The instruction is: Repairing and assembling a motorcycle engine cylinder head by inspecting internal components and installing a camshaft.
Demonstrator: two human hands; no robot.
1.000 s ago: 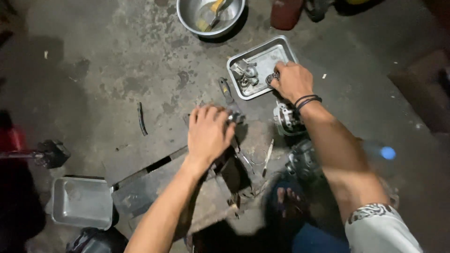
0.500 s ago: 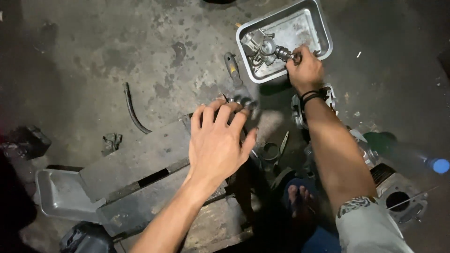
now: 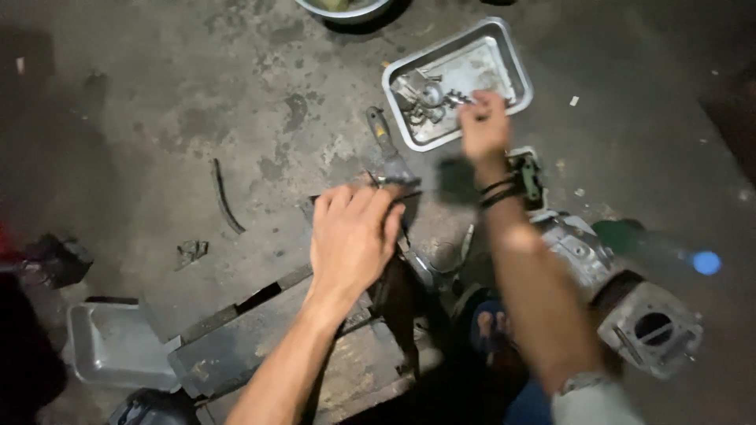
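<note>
Your right hand (image 3: 482,122) pinches a small metal part (image 3: 459,98) over the tray (image 3: 504,49) while your left hand (image 3: 352,236) presses down on a dark engine piece (image 3: 400,197)

Both arms are bare. Thin black bands (image 3: 499,192) are worn around the right wrist. A pale sleeve (image 3: 592,400) is seen by the right elbow. A blue sandal (image 3: 490,330) is worn on one foot.

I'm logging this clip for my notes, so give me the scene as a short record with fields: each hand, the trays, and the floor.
left hand: palm down on a dark metal part, fingers spread
right hand: reaching into the metal tray, fingertips on a small metal piece
tray contents: a few small metal parts
second tray: lower left, by wooden boards
floor: stained concrete
near right arm: engine cylinder
</note>
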